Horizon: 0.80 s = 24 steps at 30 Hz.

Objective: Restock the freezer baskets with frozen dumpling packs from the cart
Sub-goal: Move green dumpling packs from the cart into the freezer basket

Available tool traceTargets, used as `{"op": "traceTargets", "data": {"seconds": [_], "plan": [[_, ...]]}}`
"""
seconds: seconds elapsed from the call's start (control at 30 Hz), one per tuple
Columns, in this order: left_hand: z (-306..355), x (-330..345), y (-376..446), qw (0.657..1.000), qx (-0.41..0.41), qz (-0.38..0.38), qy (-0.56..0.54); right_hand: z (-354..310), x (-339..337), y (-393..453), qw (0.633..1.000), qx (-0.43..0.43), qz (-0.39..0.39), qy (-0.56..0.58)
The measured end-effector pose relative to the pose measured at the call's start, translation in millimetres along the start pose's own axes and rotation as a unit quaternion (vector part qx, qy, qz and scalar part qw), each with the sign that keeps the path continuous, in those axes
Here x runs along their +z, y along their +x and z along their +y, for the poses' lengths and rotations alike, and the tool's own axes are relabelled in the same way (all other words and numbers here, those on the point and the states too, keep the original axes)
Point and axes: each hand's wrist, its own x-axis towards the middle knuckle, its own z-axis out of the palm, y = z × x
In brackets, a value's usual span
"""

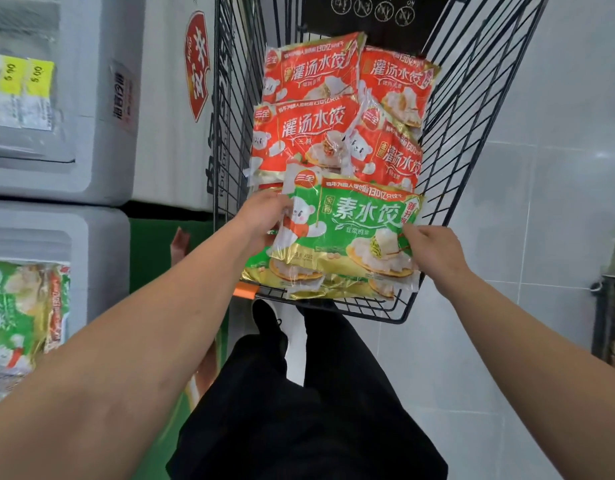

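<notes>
A green dumpling pack (347, 233) sits atop a stack at the near end of the wire cart (472, 109), gripped at its left edge by the left hand (264, 216) and pinched at its right edge by the right hand (434, 251). Red dumpling packs (309, 105) fill the cart behind it, beside white freezer chests (101, 161)

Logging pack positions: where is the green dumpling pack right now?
Head view: the green pack lies at the cart's near end, below the red packs, gripped by left hand and right hand.

Floor: pale grey tiles (528, 202) with thin grout lines, lit evenly. Left side: stacked white foam boxes (101, 140), one bearing yellow price stickers (25, 77). Green panel (153, 251) below them. Dark shelf (611, 306) at right edge.
</notes>
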Motion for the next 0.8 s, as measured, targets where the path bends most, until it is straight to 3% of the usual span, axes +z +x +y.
{"op": "traceTargets", "data": {"seconds": [0.23,0.47,0.6,0.8], "plan": [[-13.8,-15.2,-20.8,0.99,0.098,0.106,0.002,-20.0,6.7,-2.2,0.987,0.024,0.04,0.151],[-33.9,-70.6,-75.4,0.96,0.125,0.19,-0.162,-83.2,15.4,-13.9,0.962,-0.01,-0.016,0.273],[-77.8,-130.1,-124.4,0.931,0.125,0.247,-0.238,-137.5,51.7,-59.6,0.965,-0.095,-0.085,0.228],[-162.0,-208.8,-198.2,0.876,0.123,0.318,-0.342,-207.2,138.6,-152.4,0.957,-0.227,-0.128,0.128]]}}
